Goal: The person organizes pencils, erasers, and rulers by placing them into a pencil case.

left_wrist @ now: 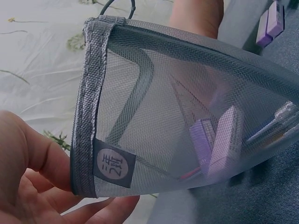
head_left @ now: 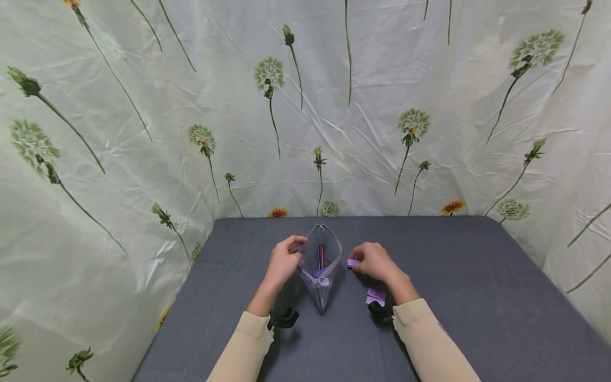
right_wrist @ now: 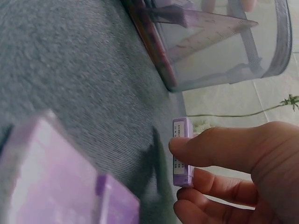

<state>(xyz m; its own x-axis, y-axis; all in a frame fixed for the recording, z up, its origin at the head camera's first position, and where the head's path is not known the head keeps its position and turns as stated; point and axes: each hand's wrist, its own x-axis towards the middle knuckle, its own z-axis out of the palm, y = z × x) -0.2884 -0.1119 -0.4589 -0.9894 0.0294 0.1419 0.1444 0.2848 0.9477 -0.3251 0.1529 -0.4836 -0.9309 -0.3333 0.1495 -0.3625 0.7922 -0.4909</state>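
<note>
A grey mesh zip pouch (head_left: 321, 293) stands with its mouth spread wide. My left hand (head_left: 285, 261) grips its rim on the left side, thumb and fingers pinching the edge near a grey label (left_wrist: 115, 163). Through the mesh show purple-and-white boxes (left_wrist: 225, 144), a clear triangular ruler (right_wrist: 212, 37) and slim red and dark pencils or pens (head_left: 321, 257). To the right of the pouch, my right hand (head_left: 375, 261) pinches a small purple box (right_wrist: 182, 127) with a printed white label between thumb and fingers, just above the table or touching it; I cannot tell which.
Two more purple boxes (head_left: 375, 296) lie side by side on the dark grey table (head_left: 458, 286), close to the right wrist. A pale curtain (head_left: 363, 132) with printed dandelions hangs along the table's back and left edges. Each wrist wears a black camera strap (head_left: 285, 318).
</note>
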